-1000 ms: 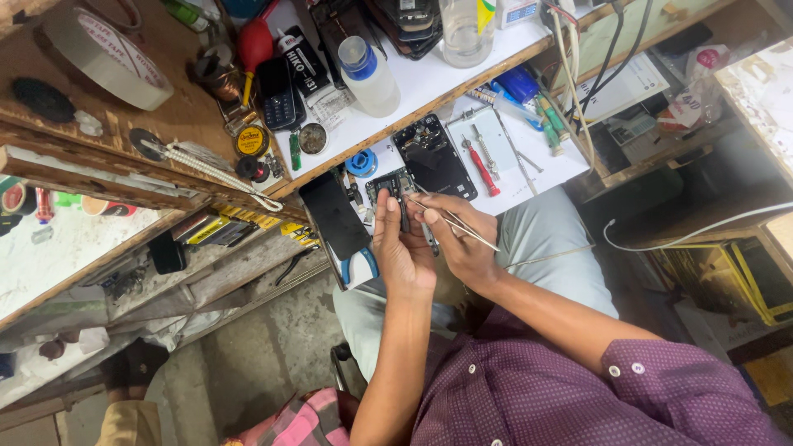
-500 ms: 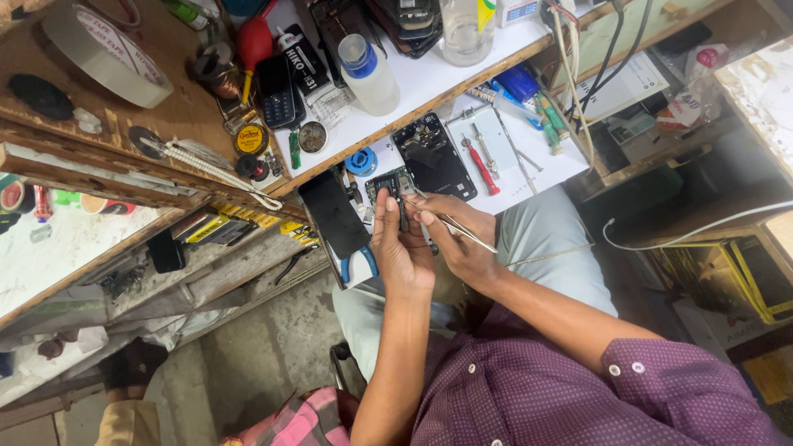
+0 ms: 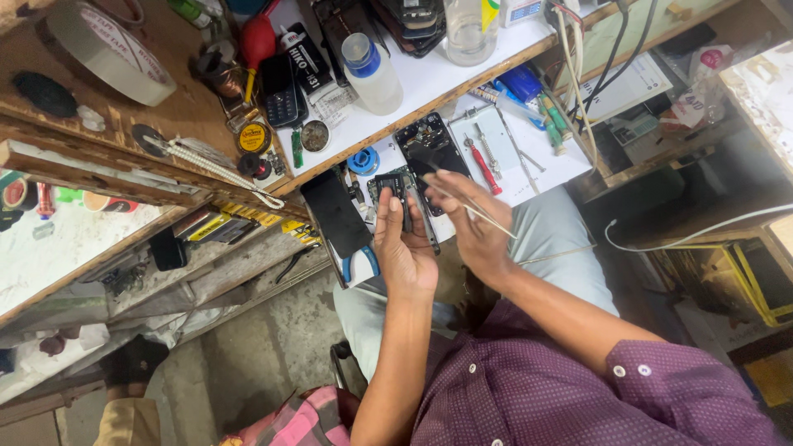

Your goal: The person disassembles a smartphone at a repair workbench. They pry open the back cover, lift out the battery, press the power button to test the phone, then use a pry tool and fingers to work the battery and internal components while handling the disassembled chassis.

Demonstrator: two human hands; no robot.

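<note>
Cluttered white bench (image 3: 429,78) up top, packed with bottles, screwdrivers and phone parts. Left hand (image 3: 402,248) has its fingers wrapped around an opened phone (image 3: 395,194), held just above the bench edge, long axis running roughly away from the person toward the bench. Right hand (image 3: 472,231) pinches metal tweezers (image 3: 462,206), tips aimed at the phone's insides. Dark phone screen (image 3: 334,213) lies just beside the left hand.

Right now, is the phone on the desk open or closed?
Open. The phone on the desk has no back cover, so its dark inner parts show. The left hand holds a small part; the right hand holds tweezers.
</note>
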